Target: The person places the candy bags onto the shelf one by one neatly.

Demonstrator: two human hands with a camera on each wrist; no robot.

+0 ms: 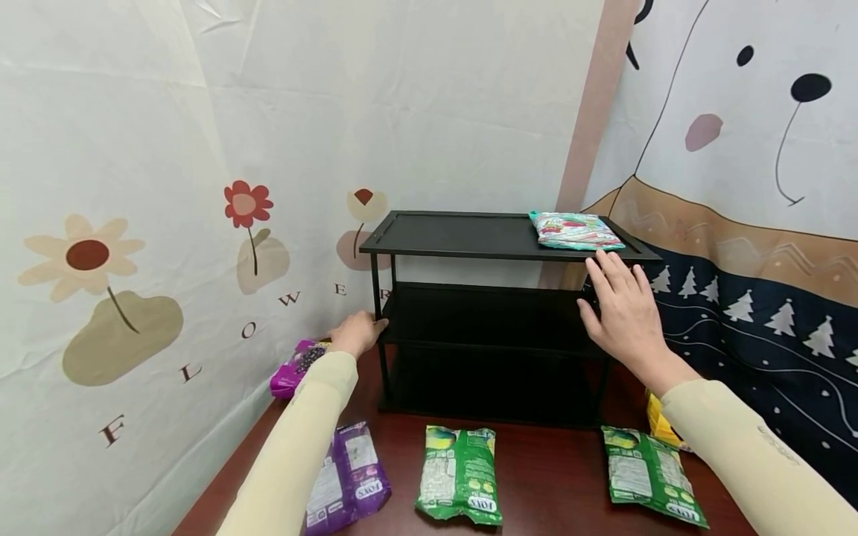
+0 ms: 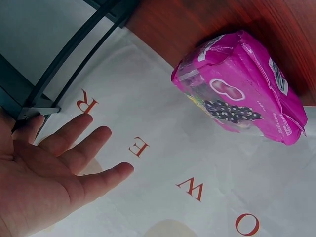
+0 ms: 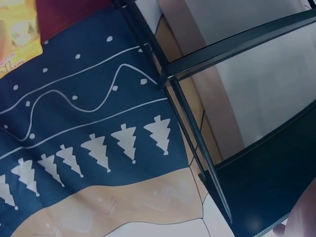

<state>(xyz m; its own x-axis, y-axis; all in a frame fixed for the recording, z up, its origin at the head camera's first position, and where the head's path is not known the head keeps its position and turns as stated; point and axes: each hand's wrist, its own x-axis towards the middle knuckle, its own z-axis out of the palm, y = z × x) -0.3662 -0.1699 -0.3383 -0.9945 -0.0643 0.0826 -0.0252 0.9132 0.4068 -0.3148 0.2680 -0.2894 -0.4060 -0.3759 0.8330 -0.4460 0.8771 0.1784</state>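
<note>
A black three-tier rack (image 1: pixel 456 234) stands on the table against the cloth backdrop. My left hand (image 1: pixel 357 333) is at its left front post, by the middle tier. In the left wrist view that hand's fingers (image 2: pixel 94 148) are spread and fairly straight, with the fingers nearest the rack right at the shelf corner. My right hand (image 1: pixel 623 316) is raised at the rack's right front edge, fingers extended and palm facing the rack. Just beyond its fingertips a teal-and-white packet (image 1: pixel 578 231) lies on the top tier.
On the dark red table (image 1: pixel 395 454) lie a purple bag (image 1: pixel 360 469), a green bag (image 1: pixel 459 476) and another green bag (image 1: pixel 650 473). A magenta bag (image 2: pixel 242 89) leans by the left backdrop. A yellow packet (image 3: pixel 19 34) lies right of the rack.
</note>
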